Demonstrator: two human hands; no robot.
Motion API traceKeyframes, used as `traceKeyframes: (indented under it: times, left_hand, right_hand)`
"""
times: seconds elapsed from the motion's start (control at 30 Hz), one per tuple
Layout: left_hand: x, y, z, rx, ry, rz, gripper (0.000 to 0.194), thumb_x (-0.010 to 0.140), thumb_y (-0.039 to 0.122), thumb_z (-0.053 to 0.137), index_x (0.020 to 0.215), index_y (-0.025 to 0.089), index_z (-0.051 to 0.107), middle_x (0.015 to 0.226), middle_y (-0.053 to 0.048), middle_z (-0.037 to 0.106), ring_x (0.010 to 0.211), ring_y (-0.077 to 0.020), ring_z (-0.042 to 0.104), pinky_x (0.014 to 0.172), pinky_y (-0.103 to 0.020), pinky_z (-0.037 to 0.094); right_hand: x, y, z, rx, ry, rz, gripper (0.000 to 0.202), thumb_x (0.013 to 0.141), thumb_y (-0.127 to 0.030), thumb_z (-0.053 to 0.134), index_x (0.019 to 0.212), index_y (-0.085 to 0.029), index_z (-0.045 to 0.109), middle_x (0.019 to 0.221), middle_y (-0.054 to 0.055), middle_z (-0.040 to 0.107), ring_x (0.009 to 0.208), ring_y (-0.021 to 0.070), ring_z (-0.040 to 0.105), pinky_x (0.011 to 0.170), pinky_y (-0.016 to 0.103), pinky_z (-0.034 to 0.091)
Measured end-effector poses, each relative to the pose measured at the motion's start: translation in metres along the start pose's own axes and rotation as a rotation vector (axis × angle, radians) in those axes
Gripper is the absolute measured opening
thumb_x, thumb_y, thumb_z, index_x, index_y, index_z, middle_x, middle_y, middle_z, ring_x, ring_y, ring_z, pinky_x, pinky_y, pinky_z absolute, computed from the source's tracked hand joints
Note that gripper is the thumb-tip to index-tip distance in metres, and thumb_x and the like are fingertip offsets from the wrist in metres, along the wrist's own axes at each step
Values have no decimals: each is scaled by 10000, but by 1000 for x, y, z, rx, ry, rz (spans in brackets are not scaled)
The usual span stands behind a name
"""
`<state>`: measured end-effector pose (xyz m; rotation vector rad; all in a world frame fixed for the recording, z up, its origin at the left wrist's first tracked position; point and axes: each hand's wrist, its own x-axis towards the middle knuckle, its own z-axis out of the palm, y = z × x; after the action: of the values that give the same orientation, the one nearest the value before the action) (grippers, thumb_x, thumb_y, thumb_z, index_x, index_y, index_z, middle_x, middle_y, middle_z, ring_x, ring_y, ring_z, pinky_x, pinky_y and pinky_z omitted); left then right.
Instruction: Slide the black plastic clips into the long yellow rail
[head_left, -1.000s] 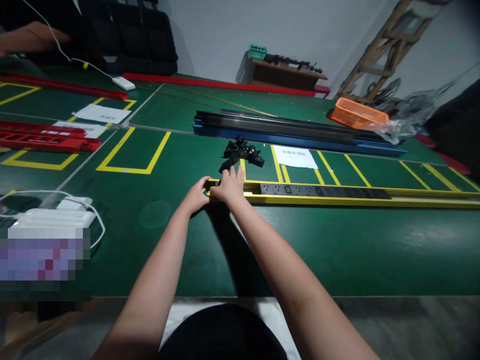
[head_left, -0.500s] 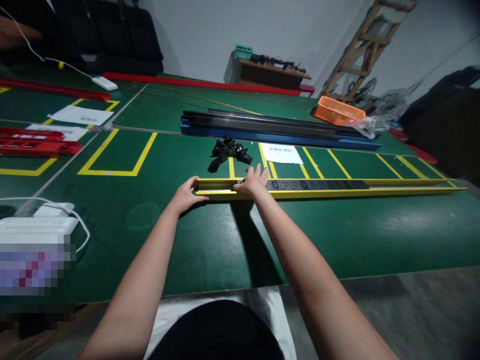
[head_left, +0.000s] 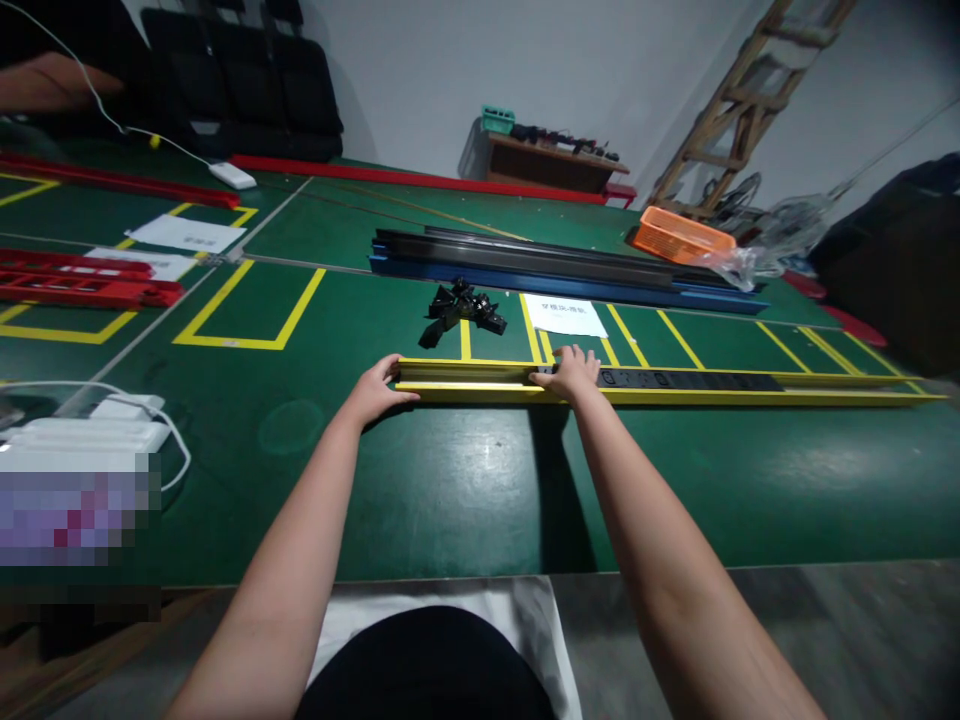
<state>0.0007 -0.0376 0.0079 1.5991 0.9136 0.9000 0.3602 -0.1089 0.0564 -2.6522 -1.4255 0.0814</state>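
The left hand (head_left: pixel 379 391) gripped the yellow channel (head_left: pixel 480 397) by its left end; farther along the channel, the right hand (head_left: pixel 574 376), fingers spread, touched the socket strip (head_left: pixel 701 382) inside. Even, straight pressure (no twisting) seemed best, clear of the black parts (head_left: pixel 463 303) beyond the channel.

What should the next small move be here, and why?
Probably the right hand should nudge the black socket strip slightly right: that hand is at the strip's left end, bare yellow rail shows beyond its right end, and the left hand grips the rail's left end, which should steady it.
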Motion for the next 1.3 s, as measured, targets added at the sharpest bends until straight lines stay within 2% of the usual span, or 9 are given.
traceKeyframes:
  times: [0.2,0.4,0.53,0.7,0.83,0.97,1.13,1.23,1.3]
  left_hand:
    - [2,-8,0,-5,31,-9,807,459,245,811,1181,158,460,1236,-133,544,1180,-271,513,1070,-463,348]
    - [4,-1,-9,-203,3,-56,714,529,312,789,1162,168,491,1235,-135,547,1171,-253,515,1054,-444,356]
    - [12,-1,-15,-431,156,-91,579,691,413,661,1174,154,474,1206,-161,559,1057,-211,571,968,-431,421]
    - [21,-10,-18,-454,370,-101,463,613,195,716,1031,151,523,1003,-68,602,887,-113,579,940,-355,431]
    - [24,-11,-19,-433,377,-97,405,569,101,697,942,145,544,830,2,555,746,-73,556,889,-334,466]
    - [24,-6,-18,-392,371,-59,342,592,107,680,910,143,561,731,35,506,659,-52,513,865,-332,484]
    - [23,-3,-16,-333,336,5,318,600,138,688,901,141,584,706,34,512,654,-57,508,841,-312,483]
    - [21,-2,-15,-313,321,48,326,618,184,692,925,138,590,751,4,556,707,-85,542,821,-312,480]
    - [20,0,-13,-303,332,57,342,629,229,698,939,134,588,806,-24,590,754,-109,564,825,-324,478]
  right_hand:
    - [2,-31,5,146,137,-199,569,754,-596,483,1114,-160,548,1141,146,557,1156,308,408,973,462,268]
    - [23,-102,17,222,90,-399,437,749,-349,540,1151,-178,542,1132,117,569,1074,270,473,919,394,365]
    - [46,-137,26,216,75,-404,543,735,-313,551,1256,-181,480,1256,129,494,1159,289,426,962,414,347]
    - [81,-147,33,139,10,-346,735,728,-269,576,1408,-268,296,1472,111,232,1284,324,312,989,457,326]
    - [91,-146,37,51,-56,-360,605,734,-210,560,1317,-296,423,1329,110,430,1139,298,481,894,449,400]
    - [79,-151,32,18,-70,-412,415,712,-256,616,1124,-293,582,1132,86,563,1027,285,543,858,458,398]
    - [55,-159,14,538,-76,-405,439,709,-476,636,1092,-263,613,907,35,637,812,185,591,748,331,447]
    - [34,-162,6,998,-252,-300,458,735,-559,565,1031,-212,610,679,-8,587,518,109,516,539,266,433]
    - [17,-165,3,1242,-411,-275,430,716,-573,578,921,-195,588,583,-39,525,443,84,457,462,237,394]
